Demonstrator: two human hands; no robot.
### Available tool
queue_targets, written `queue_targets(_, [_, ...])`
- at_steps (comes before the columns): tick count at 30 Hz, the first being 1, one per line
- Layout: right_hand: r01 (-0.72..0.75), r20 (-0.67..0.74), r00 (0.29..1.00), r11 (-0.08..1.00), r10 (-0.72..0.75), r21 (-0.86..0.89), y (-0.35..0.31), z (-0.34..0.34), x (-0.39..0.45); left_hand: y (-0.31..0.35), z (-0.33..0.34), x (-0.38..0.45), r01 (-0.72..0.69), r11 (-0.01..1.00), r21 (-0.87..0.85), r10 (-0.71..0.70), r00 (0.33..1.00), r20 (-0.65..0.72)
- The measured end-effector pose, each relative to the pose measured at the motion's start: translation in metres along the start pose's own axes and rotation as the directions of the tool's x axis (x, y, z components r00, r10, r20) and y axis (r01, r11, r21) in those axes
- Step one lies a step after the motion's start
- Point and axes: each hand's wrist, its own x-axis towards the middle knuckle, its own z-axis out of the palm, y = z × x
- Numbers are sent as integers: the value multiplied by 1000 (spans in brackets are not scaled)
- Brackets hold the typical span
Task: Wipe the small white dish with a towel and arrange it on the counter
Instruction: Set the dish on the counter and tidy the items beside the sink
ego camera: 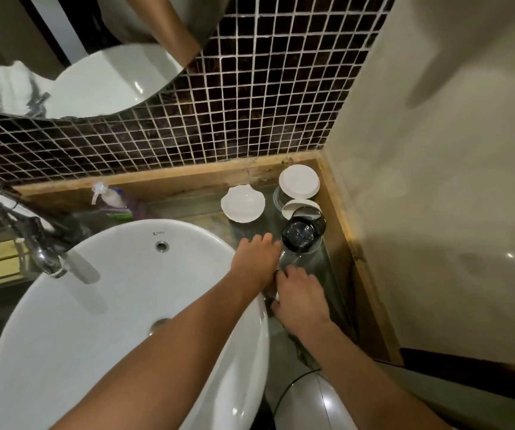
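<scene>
Both hands are down on the counter [327,268] right of the sink [126,305], working low near the front edge. Left hand [257,259] lies flat-ish, fingers spread and reaching fwd toward a clear glass [288,259] tipped beside a dark round thing [304,232], poss. a black cup or lid, can't tell which. Right hand [301,297] is curled, knuckles up, closed over something small w/ a bit of white peeking at the fingers; what it is, can't say. No towel clearly in view (maybe tucked under the hands, hidden). The small white dish [243,204], shell-shaped w/ a scalloped rim, sits upright further back on the counter, near the wooden ledge, well clear of both hands, untouched. Just right of it: a round white lid [299,181] over a glass jar, another white piece [293,207] below that. A soap pump bottle [107,197] stands behind the sink. Handling call: dish looks like glazed ceramic, so light, stiff, chip-prone at those scallops, slick if wet. Best bet is pinching the rim, thumb inside, fingers under the base, and keeping it low over the counter, since the neighbours crowd it on the right.
</scene>
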Motion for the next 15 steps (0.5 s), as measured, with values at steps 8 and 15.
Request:
queue_targets(8, [13,-17,1000,998,-12,67,-1,-10,5,-22,-14,-6,80,986,-144,-103,982,-156])
queue_targets(15, [115,-8,993,992,-115,53,-8,-26,25,-68,-38,2,169,939,-299,-254,927,-275])
